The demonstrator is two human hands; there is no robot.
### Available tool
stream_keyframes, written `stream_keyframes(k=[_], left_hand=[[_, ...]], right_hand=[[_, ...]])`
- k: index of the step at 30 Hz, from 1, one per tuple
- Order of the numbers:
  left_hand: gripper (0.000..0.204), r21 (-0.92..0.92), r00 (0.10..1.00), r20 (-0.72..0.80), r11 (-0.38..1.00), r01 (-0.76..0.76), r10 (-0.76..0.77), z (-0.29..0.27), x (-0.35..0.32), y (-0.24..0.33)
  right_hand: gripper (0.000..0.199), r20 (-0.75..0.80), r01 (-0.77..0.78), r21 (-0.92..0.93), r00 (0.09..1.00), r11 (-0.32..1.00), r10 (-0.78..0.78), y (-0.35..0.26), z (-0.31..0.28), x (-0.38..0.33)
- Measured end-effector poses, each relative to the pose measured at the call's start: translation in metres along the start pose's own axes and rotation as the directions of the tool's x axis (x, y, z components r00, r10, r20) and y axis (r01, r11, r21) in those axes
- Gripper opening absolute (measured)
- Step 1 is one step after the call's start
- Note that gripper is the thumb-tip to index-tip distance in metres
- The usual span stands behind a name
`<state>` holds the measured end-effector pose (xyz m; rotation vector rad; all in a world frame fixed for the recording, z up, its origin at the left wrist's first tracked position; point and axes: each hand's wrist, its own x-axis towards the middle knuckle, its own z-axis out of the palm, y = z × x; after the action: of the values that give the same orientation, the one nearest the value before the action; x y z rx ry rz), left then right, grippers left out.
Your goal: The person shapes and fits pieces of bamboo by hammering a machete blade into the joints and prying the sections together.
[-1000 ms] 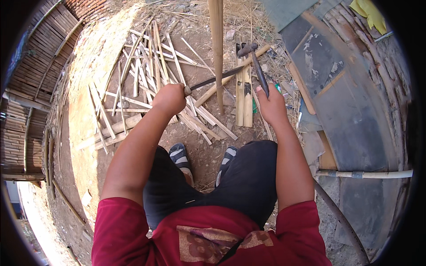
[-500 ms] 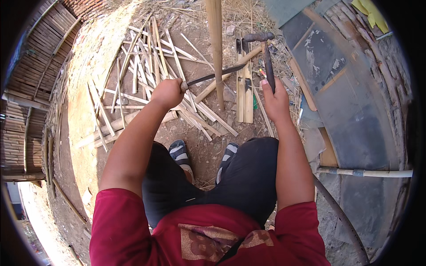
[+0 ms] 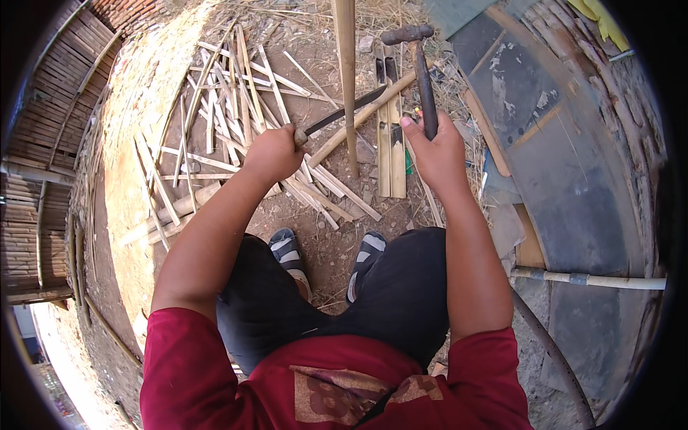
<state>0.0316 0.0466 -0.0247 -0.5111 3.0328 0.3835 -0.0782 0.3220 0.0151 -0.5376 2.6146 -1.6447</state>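
Note:
My left hand (image 3: 274,154) is closed round the short handle of a long dark-bladed knife (image 3: 330,120). Its blade slants up to the right and crosses the line of an upright bamboo pole (image 3: 345,64); whether they touch I cannot tell. A hammer (image 3: 427,93) stands head-up in my right hand (image 3: 441,154), fingers wrapped round its dark handle and thumb out along the side. Beyond the knife, a bamboo length (image 3: 373,109) lies slantwise across split bamboo halves (image 3: 390,168) on the ground.
Many pale split bamboo strips (image 3: 247,93) lie heaped on the dirt ahead and left. Dark sheets and boards (image 3: 580,193) cover the right side, with a pale pipe (image 3: 609,279) lying there. A slatted bamboo wall (image 3: 68,79) rises at far left. My sandalled feet (image 3: 290,251) are below.
My right hand has raised the hammer, its head moving up and slightly left. The knife blade now tilts more steeply upward, its tip further left and higher.

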Motion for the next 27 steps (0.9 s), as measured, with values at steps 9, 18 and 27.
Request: stream_keyframes(k=[9,18,27], left_hand=[[0.033,-0.019,0.998,0.063,1.000,0.015,-0.014,-0.001,-0.014,0.036],[0.032,0.000,0.997,0.076,1.000,-0.025,0.025,0.002,-0.012,0.023],[0.034,-0.001,0.991,0.126,0.999,-0.035,0.035,-0.011,-0.003,0.010]], right_hand=[[0.070,-0.312,0.226,0.208,0.937,0.952,-0.154,-0.051,0.045,0.051],[0.043,-0.232,0.269,0.113,0.943,0.957,-0.238,-0.059,0.049,0.057],[0.048,-0.172,0.151,0.136,0.977,0.979,-0.127,-0.050,0.016,0.044]])
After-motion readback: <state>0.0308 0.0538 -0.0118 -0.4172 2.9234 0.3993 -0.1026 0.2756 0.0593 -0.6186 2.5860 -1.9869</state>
